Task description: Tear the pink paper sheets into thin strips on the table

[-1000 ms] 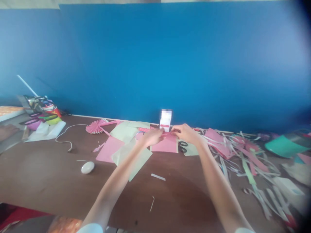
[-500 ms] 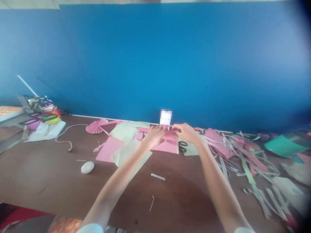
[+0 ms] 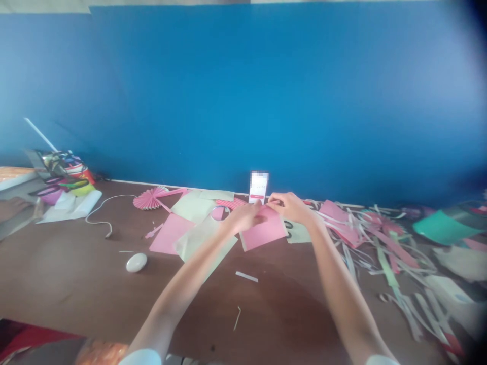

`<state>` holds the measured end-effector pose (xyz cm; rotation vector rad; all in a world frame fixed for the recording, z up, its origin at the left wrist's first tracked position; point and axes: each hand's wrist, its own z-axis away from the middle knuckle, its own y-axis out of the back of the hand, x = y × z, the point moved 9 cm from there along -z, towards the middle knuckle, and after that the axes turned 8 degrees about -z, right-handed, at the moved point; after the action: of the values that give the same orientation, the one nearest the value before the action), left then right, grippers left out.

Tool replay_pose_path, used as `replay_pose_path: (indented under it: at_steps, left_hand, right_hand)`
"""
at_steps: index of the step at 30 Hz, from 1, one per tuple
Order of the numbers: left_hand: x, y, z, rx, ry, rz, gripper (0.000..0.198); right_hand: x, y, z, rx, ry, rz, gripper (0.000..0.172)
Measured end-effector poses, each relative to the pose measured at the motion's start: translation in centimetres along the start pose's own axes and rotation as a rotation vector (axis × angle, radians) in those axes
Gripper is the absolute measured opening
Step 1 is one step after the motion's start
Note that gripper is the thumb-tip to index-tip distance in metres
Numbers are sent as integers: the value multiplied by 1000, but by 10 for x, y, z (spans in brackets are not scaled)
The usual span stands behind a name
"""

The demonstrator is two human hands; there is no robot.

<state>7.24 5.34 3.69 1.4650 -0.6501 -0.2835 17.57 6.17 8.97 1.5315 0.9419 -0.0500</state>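
Note:
Both hands meet at a pink paper sheet (image 3: 264, 234) near the back of the brown table. My left hand (image 3: 246, 217) is closed at the sheet's upper left edge, its fingertips partly hidden. At the upper right edge, my right hand (image 3: 288, 207) pinches the same sheet between thumb and fingers. Just behind the hands a phone (image 3: 258, 187) stands upright against the blue wall. Scissors (image 3: 288, 229) lie right of the sheet, partly covered by it. To the left are a roll of tape (image 3: 219, 213) and pleated pink paper (image 3: 233, 203).
Pale green sheets (image 3: 203, 235), another pink sheet (image 3: 171, 233) and a pink paper fan (image 3: 151, 197) lie left. A white mouse (image 3: 137, 262) sits nearer. Tangled paper strips (image 3: 395, 258) cover the right side. Another person's hand (image 3: 13, 205) shows at far left.
The pink sheet has turned, its lower right corner now over part of the scissors. My left hand has shifted slightly down and its fingers have drawn in; my right hand has barely moved.

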Motion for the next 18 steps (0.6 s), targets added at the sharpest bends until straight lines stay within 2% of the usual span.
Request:
replay_pose_path:
  at_steps: [5, 11, 18]
  left_hand:
    - [-9, 9, -2, 61, 69, -71, 49]
    - [-20, 7, -3, 49, 99, -52, 34]
    - [-24, 4, -3, 31, 68, 58, 48]
  right_hand:
    - [-4, 0, 0, 6, 21, -43, 25]
    - [-7, -4, 0, -27, 43, -53, 27]
    - [-11, -7, 0, -50, 71, -62, 29]
